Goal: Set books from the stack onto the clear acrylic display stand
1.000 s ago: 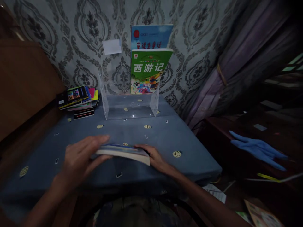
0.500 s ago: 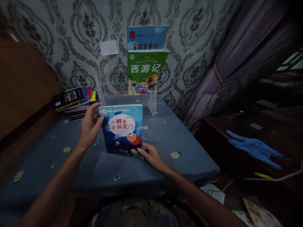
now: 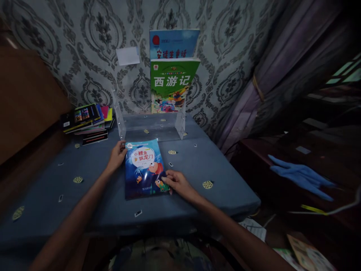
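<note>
A blue picture book [image 3: 141,177] with a white title bubble and a red fish on its cover lies face up, nearly flat, low over the cloth-covered table. My left hand [image 3: 116,157] is closed at its upper left edge, with the fingertips at the corner. At the lower right edge, my right hand [image 3: 178,183] pinches the book, thumb on the cover and fingers underneath. Just behind it stands a clear acrylic rack [image 3: 180,124]. A green book [image 3: 170,84] rests upright in the rack, with a light blue book [image 3: 175,43] showing above and behind it.
A messy stack of books [image 3: 84,116] sits at the table's back left, beside a brown wooden panel [image 3: 28,101]. A white card [image 3: 128,56] is in front of the patterned wall. To the right are a purple curtain [image 3: 248,101] and a blue glove [image 3: 301,177] on a dark surface.
The blue picture book has tipped back from a raised slant to nearly flat, its top edge dropping. My left hand moved down and right with it; my right hand stays at the lower right edge.
</note>
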{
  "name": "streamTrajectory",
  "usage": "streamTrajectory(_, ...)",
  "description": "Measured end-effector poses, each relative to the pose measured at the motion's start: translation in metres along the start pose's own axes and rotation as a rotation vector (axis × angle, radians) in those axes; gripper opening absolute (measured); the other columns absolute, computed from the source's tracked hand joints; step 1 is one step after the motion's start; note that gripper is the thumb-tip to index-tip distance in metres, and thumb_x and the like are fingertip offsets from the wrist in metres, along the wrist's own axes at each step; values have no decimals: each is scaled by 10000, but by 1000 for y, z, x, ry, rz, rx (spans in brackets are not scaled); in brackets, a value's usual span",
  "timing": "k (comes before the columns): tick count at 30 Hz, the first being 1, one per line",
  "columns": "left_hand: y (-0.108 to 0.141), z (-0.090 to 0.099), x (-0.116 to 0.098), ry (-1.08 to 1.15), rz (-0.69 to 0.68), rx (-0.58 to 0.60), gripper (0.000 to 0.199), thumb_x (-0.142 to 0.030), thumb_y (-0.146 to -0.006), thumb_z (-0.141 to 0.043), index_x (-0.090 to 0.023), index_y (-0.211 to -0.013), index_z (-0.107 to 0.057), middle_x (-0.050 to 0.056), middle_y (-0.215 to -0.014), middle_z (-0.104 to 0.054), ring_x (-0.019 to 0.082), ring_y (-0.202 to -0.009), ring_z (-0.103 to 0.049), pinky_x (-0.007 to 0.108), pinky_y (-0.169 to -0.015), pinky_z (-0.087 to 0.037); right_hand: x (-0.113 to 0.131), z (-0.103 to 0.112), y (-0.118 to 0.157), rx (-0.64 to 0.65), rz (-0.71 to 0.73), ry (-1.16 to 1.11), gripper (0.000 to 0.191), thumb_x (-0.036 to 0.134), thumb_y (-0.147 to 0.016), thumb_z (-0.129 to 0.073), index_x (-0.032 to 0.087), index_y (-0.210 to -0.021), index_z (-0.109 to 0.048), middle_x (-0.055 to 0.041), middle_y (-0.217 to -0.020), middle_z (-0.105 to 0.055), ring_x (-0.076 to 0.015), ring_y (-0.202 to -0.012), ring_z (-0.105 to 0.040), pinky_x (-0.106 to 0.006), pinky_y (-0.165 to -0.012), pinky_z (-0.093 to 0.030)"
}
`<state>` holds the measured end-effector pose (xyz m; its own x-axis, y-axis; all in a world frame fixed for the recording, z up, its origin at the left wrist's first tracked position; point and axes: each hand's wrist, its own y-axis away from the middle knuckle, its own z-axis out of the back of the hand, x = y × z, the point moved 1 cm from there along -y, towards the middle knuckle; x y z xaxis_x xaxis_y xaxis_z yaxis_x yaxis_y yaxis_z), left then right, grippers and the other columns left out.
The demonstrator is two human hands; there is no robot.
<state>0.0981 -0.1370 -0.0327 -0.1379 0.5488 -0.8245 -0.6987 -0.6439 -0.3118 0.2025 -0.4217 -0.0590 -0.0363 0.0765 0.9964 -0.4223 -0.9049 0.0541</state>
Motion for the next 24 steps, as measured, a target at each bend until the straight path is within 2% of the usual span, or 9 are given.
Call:
streamTrajectory(3,7,-5,13,-261,-73,64,274,-257,-829,-526,-187,-1085,-592,84,-996,-709,256,-976,-675,424,-921,-526,-2,-2,-2,28,-67,4,495,673,-758,-682,220,-756,-482,62,-561,-572,-111,-454,-566,-216,-424,-422)
streamTrajectory(6,16,-9,20,-340,-116,81,238,-227,-843,-514,-186,-1051,-621,118,-1111,-692,293,-1106,-623,507,-1054,-438,-3,-4,-3,38,-126,-8,526,679,-714,-709,227,-758,-443,67,-547,-585,-127,-448,-606,-216,-409,-441)
streamTrajectory(8,20,-11,21,-371,-143,88,250,-215,-869,-484,-188,-1074,-626,133,-1210,-665,300,-1186,-585,520,-1105,-389,-2,-5,-3,49,-156,-4,538,683,-700,-715,231,-751,-428,71,-523,-582,-129,-432,-605,-214,-399,-440)
streamTrajectory(12,24,-13,21,-505,-211,118,316,-219,-935,-415,-180,-1178,-612,149,-1292,-643,300,-1220,-579,514,-1113,-389,2,-5,-4,64,-223,25,529,675,-700,-715,238,-742,-420,77,-475,-568,-126,-393,-577,-216,-384,-436)
streamTrajectory(16,25,-13,19,-644,-256,163,386,-206,-973,-351,-122,-1277,-573,191,-1294,-643,325,-1197,-595,537,-1074,-417,6,-1,-4,59,-287,175,417,564,-773,-687,235,-688,-444,59,-471,-584,-113,-360,-531,-212,-363,-382)
streamTrajectory(19,25,-11,19,-683,-221,161,390,-205,-968,-376,-123,-1307,-551,179,-1252,-666,326,-1181,-604,528,-1063,-430,11,5,-6,-19,-219,393,368,453,-835,-649,223,-615,-464,63,-442,-538,-92,-367,-473,-209,-395,-317)
streamTrajectory(22,23,-10,24,-633,-177,134,393,-211,-975,-373,-143,-1334,-518,159,-1253,-675,304,-1177,-614,496,-1062,-447,21,8,-14,-171,-33,590,399,416,-887,-599,209,-569,-474,58,-449,-490,-94,-433,-450,-228,-463,-292)
streamTrajectory(24,21,-9,28,-570,-173,112,403,-205,-982,-352,-153,-1360,-484,146,-1267,-677,291,-1197,-611,487,-1070,-448,29,3,-26,-222,111,663,372,395,-930,-547,198,-615,-538,38,-519,-547,-113,-505,-503,-239,-525,-341)
